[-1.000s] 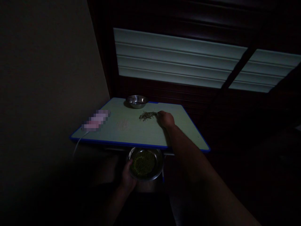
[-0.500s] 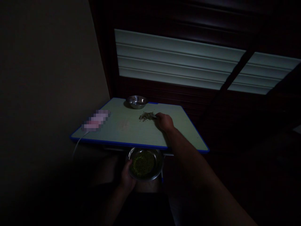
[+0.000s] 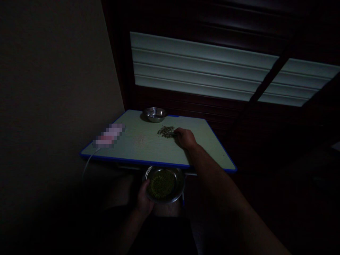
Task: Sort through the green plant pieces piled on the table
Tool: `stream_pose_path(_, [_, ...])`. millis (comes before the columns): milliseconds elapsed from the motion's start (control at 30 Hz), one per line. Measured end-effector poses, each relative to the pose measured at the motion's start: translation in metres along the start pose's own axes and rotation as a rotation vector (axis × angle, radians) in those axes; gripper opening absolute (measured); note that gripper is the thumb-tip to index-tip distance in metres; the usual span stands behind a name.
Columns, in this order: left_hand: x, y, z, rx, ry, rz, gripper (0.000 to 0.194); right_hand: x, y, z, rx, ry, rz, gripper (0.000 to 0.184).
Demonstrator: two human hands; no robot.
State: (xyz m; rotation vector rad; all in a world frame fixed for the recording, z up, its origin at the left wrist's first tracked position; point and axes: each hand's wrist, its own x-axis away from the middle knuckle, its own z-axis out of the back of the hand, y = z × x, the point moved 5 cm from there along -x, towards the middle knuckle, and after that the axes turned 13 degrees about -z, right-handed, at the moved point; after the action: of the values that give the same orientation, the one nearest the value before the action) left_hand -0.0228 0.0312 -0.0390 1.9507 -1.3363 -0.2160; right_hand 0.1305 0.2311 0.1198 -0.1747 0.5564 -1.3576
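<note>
In the dim head view, my left hand (image 3: 145, 200) grips the left rim of a metal bowl (image 3: 180, 189), thumb over the edge. Green, bean-like grains (image 3: 161, 184) fill the bottom of this bowl, which sits over my lap at the table's front edge. My right hand (image 3: 186, 137) is closed around a small spoon-like tool (image 3: 173, 134), mostly covered by the fingers. Its tip touches the right side of a loose pile of small dark grains (image 3: 165, 131) on the table (image 3: 148, 152).
A second metal bowl (image 3: 155, 115) stands at the back of the table. On the left lies a blurred-out pinkish object (image 3: 108, 135) with a white cable (image 3: 87, 163) running off the edge. Behind is a dark louvred panel (image 3: 202, 67); a wall (image 3: 61, 71) rises at left.
The tool's tip has shifted slightly down and toward me along the pile, with the right hand tilting a little. My left hand and its bowl have stayed in place.
</note>
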Motion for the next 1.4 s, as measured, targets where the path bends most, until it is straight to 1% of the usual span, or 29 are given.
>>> stream_pose_path(67, [0.0,-0.001,0.001,-0.011,0.013,0.006,0.029,0.0,0.0,0.001,-0.021,0.011,-0.005,0.031])
stream_pose_path(167, [-0.001,-0.001,0.001,-0.023,0.023,0.014,0.028,-0.001,0.004,0.004,-0.079,0.083,-0.037,0.028])
stream_pose_path(300, [0.0,0.0,0.001,-0.018,0.024,0.013,0.028,-0.004,0.019,0.011,-0.191,0.177,-0.153,0.025])
stream_pose_path(467, [0.001,0.002,0.0,-0.011,0.031,0.011,0.028,-0.004,0.036,0.016,-0.275,0.212,-0.276,0.026])
stream_pose_path(600, [0.002,0.004,-0.002,-0.009,0.026,0.016,0.027,-0.005,0.042,0.016,-0.259,0.209,-0.317,0.027])
stream_pose_path(733, [0.002,0.005,-0.002,-0.017,0.003,-0.001,0.03,-0.006,0.045,0.015,-0.248,0.201,-0.35,0.029])
stream_pose_path(900, [0.0,0.004,0.0,-0.017,-0.006,-0.012,0.03,-0.005,0.046,0.014,-0.213,0.171,-0.408,0.025])
stream_pose_path(1033, [-0.001,0.004,0.001,-0.025,0.011,-0.02,0.029,-0.005,0.043,0.014,-0.2,0.142,-0.403,0.021])
stream_pose_path(1133, [0.0,0.005,0.0,-0.013,0.014,-0.02,0.029,-0.005,0.041,0.015,-0.187,0.146,-0.402,0.02])
stream_pose_path(1300, [0.0,0.006,-0.001,-0.014,0.018,-0.02,0.028,-0.005,0.044,0.019,-0.165,0.17,-0.433,0.022])
stream_pose_path(1400, [0.0,0.005,-0.001,-0.007,0.021,-0.013,0.029,-0.006,0.047,0.018,-0.172,0.149,-0.444,0.022])
